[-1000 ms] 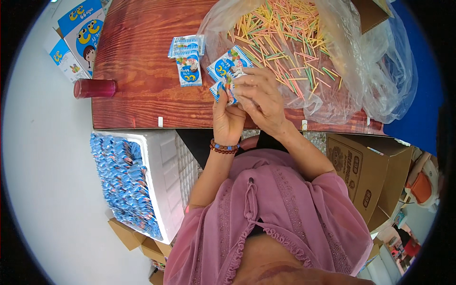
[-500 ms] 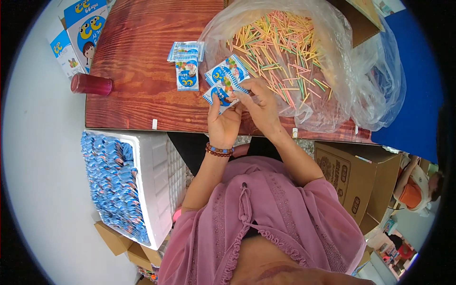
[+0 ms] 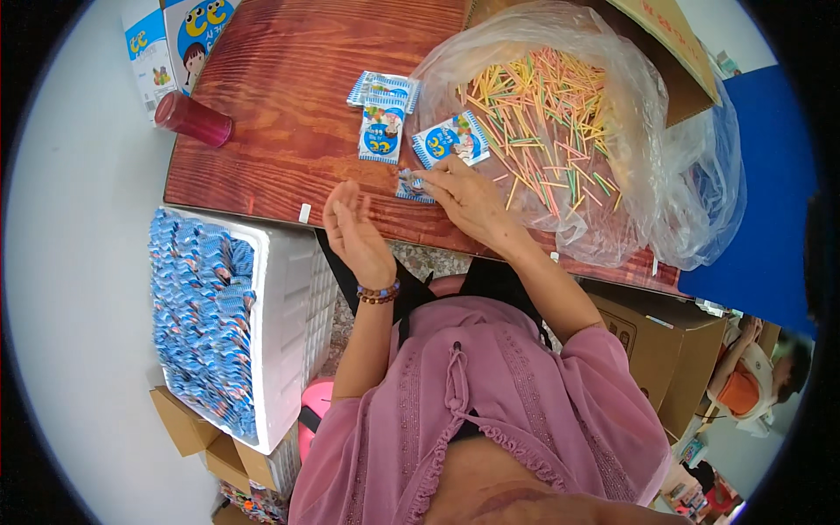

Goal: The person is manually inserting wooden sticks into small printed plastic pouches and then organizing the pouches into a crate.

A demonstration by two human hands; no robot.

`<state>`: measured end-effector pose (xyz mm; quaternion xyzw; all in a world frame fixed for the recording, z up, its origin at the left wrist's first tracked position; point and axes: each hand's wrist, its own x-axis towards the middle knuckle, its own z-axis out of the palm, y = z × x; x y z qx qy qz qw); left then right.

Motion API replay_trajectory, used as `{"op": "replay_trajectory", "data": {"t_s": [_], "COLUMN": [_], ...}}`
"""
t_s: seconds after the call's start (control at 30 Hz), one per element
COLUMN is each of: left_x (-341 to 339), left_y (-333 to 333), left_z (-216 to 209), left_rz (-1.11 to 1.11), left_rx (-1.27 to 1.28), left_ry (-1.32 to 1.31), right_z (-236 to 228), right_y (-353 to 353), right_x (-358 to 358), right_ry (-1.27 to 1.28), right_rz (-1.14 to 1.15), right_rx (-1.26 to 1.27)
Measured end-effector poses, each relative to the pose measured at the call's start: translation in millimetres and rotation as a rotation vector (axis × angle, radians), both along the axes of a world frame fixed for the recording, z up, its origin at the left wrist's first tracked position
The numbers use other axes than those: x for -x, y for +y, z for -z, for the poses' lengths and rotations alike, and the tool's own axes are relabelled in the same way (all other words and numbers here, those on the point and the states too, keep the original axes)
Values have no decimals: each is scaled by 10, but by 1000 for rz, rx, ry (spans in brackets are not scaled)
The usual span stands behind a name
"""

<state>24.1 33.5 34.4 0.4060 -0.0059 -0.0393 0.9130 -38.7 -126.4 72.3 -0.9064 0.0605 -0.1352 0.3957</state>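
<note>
My right hand (image 3: 472, 203) reaches over the table's near edge, its fingers closed on a small blue-and-white packet (image 3: 413, 187) that they partly cover. Whether the packet is lifted or pressed to the wood, I cannot tell. To the left, my left hand (image 3: 357, 234) is raised by the table edge, empty, with its fingers stretched and slightly curled. Just beyond my right hand lies another packet (image 3: 448, 140). A few similar packets overlap to the left, with an upright one (image 3: 381, 131) in front.
Thin pastel sticks (image 3: 542, 122) fill an opened clear plastic bag (image 3: 643, 197) at right. A pink-red cup (image 3: 194, 119) lies at the table's left edge. Below left, a white foam box (image 3: 276, 297) holds many blue packets. Cardboard boxes (image 3: 639, 341) stand below right.
My left hand has let go of the packet and drawn back to the left. My right hand has brought a packet down nearer the table's front. The view has shifted slightly.
</note>
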Motion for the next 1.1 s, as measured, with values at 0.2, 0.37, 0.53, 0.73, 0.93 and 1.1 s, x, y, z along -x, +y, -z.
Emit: {"op": "replay_trajectory", "data": {"t_s": [0.2, 0.37, 0.53, 0.73, 0.93, 1.1], "left_x": [-86, -376, -519, -578, -574, -562], "left_y": [32, -205, -286, -311, -340, -287], "left_z": [-113, -32, 109, 146, 137, 66], "left_rz": [-163, -117, -41, -38, 18, 25], "left_rx": [-533, -1232, -1457, -1512, -1474, -1322], "left_ry": [-171, -577, -539, -572, -524, -550], "right_z": [-155, 231, 170, 65, 200, 234], "right_y": [-98, -327, -445, -962, -986, -1000], "right_x": [-552, -1178, -1024, -478, -466, -365], "right_ry": [-145, -1, -251, 83, 185, -143], "right_rz": [-34, -32, 157, 314, 286, 242], "right_rx": [-135, -230, 19, 119, 14, -28]}}
